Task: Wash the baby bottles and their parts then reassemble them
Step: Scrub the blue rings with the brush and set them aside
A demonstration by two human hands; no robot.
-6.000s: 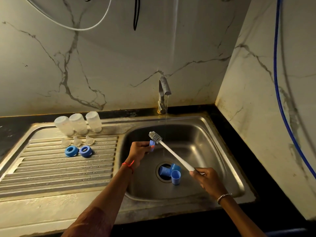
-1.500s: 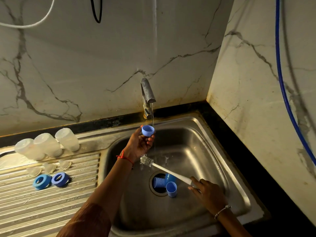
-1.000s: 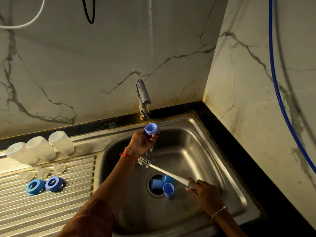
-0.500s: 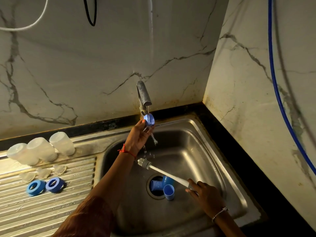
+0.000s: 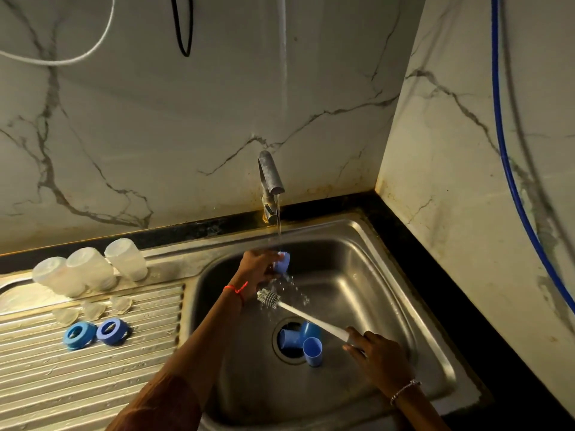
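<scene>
The steel sink [image 5: 367, 275] is your landmark, and the tap [image 5: 270, 175] at its back rim runs a thin stream into it. On the ribbed drainboard [image 5: 93, 384] left of the sink, three cloudy white bottles [image 5: 90, 272] stand in a row along the back, closed ends up.

Your right hand [image 5: 381, 359], over the sink's front right, curls around the white handle of the bottle brush [image 5: 306, 317]. Its long axis slants across the sink, bristle head toward the back left.

Your left hand [image 5: 256, 267], over the back of the sink, pinches a small blue cap [image 5: 282, 262] in the stream. It is tipped sideways, rim toward the sink's right wall, and water sprays off beneath it.

More blue caps [image 5: 312, 351] lie at the sink's drain. Left of the sink, two blue rings [image 5: 76, 335] lie flat, with clear nipples [image 5: 93, 309] behind them.
</scene>
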